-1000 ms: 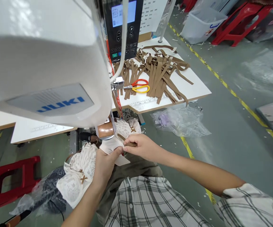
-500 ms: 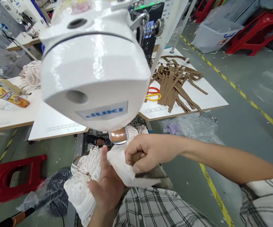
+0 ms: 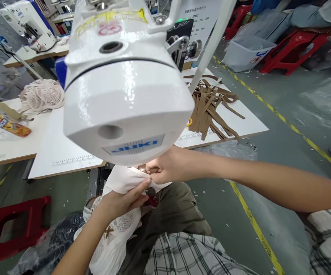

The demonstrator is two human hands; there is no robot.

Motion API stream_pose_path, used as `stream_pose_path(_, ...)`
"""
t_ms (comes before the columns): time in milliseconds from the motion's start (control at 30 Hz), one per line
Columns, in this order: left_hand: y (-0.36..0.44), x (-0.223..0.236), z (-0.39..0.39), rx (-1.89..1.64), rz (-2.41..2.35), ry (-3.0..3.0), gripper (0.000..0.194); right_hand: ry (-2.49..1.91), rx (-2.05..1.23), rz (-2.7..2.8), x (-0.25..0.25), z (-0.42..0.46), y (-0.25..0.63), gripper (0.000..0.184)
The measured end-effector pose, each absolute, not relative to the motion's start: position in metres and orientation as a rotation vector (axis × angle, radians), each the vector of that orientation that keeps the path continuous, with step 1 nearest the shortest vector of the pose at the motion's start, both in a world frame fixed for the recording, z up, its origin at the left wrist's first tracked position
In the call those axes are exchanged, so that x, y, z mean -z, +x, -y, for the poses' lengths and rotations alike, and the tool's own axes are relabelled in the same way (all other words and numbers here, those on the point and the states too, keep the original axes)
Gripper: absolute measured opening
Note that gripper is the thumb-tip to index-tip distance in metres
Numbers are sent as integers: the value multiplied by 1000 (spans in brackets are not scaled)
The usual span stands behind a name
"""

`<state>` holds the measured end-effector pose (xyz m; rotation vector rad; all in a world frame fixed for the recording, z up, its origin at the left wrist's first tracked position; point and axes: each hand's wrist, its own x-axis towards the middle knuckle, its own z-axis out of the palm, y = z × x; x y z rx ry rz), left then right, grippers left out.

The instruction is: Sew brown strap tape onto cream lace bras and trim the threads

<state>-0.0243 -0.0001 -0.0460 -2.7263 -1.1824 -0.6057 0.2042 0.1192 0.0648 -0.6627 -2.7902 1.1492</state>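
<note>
A smooth white fabric piece [image 3: 122, 178] is stretched out just below the head of the white sewing machine [image 3: 128, 103]. My left hand [image 3: 122, 204] grips its near edge between thumb and fingers. On the other side, my right hand [image 3: 165, 168] has its fingers curled in a pinch on the same fabric, close under the machine head. The machine's head hides the needle area and part of the fabric. Below my left hand, a heap of white lace garments [image 3: 111, 244] hangs beside my leg.
Brown fabric strips [image 3: 208, 107] lie on the white table's right side, partly hiding yellow-handled scissors [image 3: 189, 122]. A snack packet [image 3: 7, 124] and a pale lace bundle [image 3: 42, 95] sit at left. A red stool [image 3: 36, 217] stands on the floor at lower left.
My left hand has turned over from an open palm and taken hold of the white fabric. My right hand has moved up and slightly left, bringing the fabric under the machine head.
</note>
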Motion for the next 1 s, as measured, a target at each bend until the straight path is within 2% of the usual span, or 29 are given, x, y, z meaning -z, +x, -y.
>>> stream_pose_path(200, -24, 41, -7, 567, 1156, -2687, 74, -793, -1175, 2679, -56, -116, 208, 37)
stream_pose_path(267, -17, 39, -5, 607, 1212, -2675, 74, -832, -1181, 2597, -46, -112, 212, 31)
stream_pose_path(367, -4, 36, 2, 667, 1344, -2653, 74, -789, -1092, 2450, -26, -106, 220, 7)
stream_pose_path(533, 18, 29, 14, 702, 1594, -2526, 73, -660, -743, 2304, 4, -101, 227, 17)
stream_pose_path(800, 47, 18, 21, 612, 1758, -2385, 75, -651, -767, 2168, 9, -102, 223, 10)
stream_pose_path(1000, 60, 20, 26, 545, 1831, -2249, 72, -609, -717, 2182, 16, -98, 228, 15)
